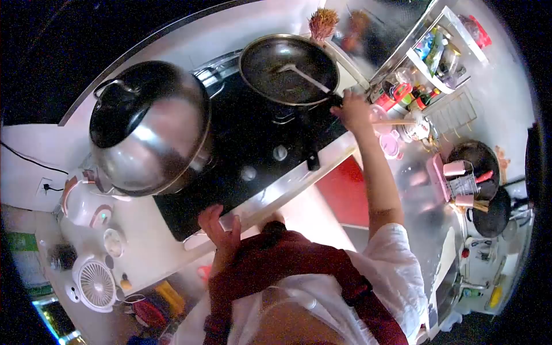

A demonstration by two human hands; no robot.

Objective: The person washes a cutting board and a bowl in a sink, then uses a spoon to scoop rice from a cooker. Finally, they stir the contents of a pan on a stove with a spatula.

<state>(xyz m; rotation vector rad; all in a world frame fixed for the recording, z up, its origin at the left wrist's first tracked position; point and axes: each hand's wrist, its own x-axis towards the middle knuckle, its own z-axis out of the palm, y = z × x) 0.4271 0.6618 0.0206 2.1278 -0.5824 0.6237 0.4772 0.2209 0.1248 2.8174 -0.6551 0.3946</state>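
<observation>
My right hand [352,109] is closed at the handle end of the dark wok [270,60], near the spatula's dark handle; which of the two it grips is hard to tell. A spatula [305,76] with a pale shaft lies across the wok, its head resting inside. The wok stands on the right burner of the black stove [230,195]. My left hand [221,230] is held near the counter's front edge, fingers apart, holding nothing. On the left burner stands a large steel pot with a domed lid [167,126].
A white rice cooker [86,201] and a small white fan [96,283] stand at the left. Bottles and jars fill the rack [428,69] at the upper right. Dark pans [491,213] are at the far right, above a sink [448,293].
</observation>
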